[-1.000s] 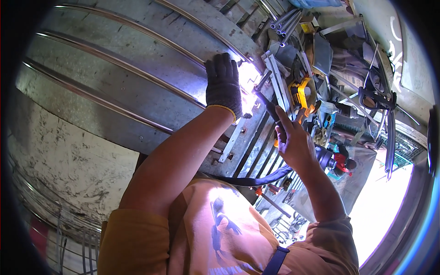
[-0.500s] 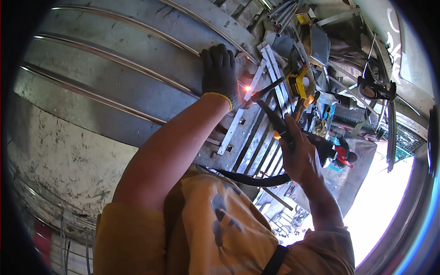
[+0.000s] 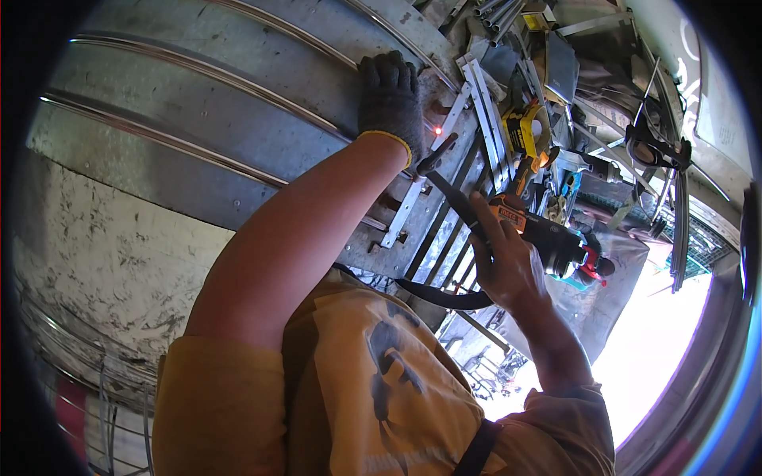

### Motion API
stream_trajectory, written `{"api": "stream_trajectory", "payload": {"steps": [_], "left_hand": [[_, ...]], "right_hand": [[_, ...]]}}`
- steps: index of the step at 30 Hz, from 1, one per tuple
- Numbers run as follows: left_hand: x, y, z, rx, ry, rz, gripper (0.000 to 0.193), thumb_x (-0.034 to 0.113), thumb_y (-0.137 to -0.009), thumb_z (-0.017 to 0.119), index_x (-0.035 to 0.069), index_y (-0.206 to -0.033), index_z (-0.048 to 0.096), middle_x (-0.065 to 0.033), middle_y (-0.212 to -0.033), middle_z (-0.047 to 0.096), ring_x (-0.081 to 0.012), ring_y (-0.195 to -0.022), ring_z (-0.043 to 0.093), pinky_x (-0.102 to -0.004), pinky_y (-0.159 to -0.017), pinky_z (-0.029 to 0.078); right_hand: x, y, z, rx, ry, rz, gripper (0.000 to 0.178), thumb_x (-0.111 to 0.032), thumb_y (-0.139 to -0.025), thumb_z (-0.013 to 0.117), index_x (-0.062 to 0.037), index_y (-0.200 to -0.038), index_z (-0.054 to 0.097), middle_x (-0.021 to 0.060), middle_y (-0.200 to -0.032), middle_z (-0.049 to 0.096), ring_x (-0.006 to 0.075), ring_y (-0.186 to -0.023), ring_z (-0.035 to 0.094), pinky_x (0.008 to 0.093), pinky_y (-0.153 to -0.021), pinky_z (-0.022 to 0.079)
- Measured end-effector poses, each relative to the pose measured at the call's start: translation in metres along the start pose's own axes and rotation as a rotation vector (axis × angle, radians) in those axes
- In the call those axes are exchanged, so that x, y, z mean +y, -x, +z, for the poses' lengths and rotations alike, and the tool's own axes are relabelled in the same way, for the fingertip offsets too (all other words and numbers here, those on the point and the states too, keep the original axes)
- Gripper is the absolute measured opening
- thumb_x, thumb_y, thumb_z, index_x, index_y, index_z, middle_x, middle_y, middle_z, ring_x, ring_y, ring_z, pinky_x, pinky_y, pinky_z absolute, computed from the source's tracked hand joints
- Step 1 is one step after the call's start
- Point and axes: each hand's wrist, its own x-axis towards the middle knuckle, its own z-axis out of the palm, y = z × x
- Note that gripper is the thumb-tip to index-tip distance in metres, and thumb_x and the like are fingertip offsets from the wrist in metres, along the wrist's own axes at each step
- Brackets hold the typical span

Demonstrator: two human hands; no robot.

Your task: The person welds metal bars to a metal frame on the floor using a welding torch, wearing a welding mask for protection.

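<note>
My left hand [image 3: 390, 107], in a dark knit glove with a yellow cuff, lies palm down with its fingers stretched out over the ends of shiny metal tubes [image 3: 198, 70]. Beside it runs a flat metal strip [image 3: 403, 216] with a small red-hot spot [image 3: 438, 131] on it. My bare right hand [image 3: 508, 266] is wrapped round the black handle of a welding torch [image 3: 454, 198]. The torch head is apart from the glowing spot, on the near side of it. From the handle a black hose [image 3: 444, 297] curves across in front of me.
Two loose flat strips [image 3: 486, 119] lie beyond the work. Right of them are a yellow-and-black tool [image 3: 521, 135], an orange-and-black power tool [image 3: 548, 238] and a grey-and-black power tool [image 3: 589, 164]. Metal tubes [image 3: 500, 17] are bundled at the far side. A metal sheet [image 3: 159, 135] lies under the long tubes.
The bright glare on the strip has dwindled to a small red glow. My right hand has drawn the torch head back toward me. My left hand stays on the tubes.
</note>
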Motion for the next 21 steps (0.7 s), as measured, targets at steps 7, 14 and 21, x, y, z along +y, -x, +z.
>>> {"api": "stream_trajectory", "payload": {"steps": [7, 14, 21], "left_hand": [[0.001, 0.001, 0.002, 0.008, 0.037, 0.0, 0.125, 0.067, -0.071, 0.085, -0.002, -0.162, 0.036, -0.0244, -0.164, 0.037, -0.0419, -0.15, 0.034, -0.0631, -0.128, 0.017], [0.005, -0.004, 0.024, 0.273, 0.03, -0.035, 0.085, 0.041, -0.075, 0.084, -0.002, -0.142, 0.056, -0.022, -0.144, 0.05, -0.0383, -0.134, 0.044, -0.0623, -0.119, 0.027], [0.007, -0.006, 0.034, 0.345, 0.05, -0.041, 0.086, 0.043, -0.076, 0.083, -0.003, -0.143, 0.055, -0.0228, -0.142, 0.051, -0.0392, -0.135, 0.044, -0.0613, -0.118, 0.027]], "right_hand": [[-0.007, -0.001, -0.001, -0.023, 0.032, 0.02, 0.067, -0.022, -0.105, 0.067, -0.0294, -0.167, 0.04, 0.0218, -0.1, 0.067, 0.0452, -0.081, 0.074, 0.0564, -0.073, 0.06], [-0.002, -0.001, 0.011, 0.091, 0.104, -0.116, 0.064, -0.021, -0.106, 0.066, -0.0297, -0.165, 0.044, 0.0202, -0.096, 0.067, 0.0399, -0.075, 0.075, 0.0525, -0.066, 0.062], [-0.004, 0.001, 0.013, 0.097, 0.142, -0.118, 0.066, -0.019, -0.105, 0.068, -0.0287, -0.165, 0.044, 0.018, -0.09, 0.065, 0.0373, -0.07, 0.073, 0.051, -0.062, 0.061]]}}
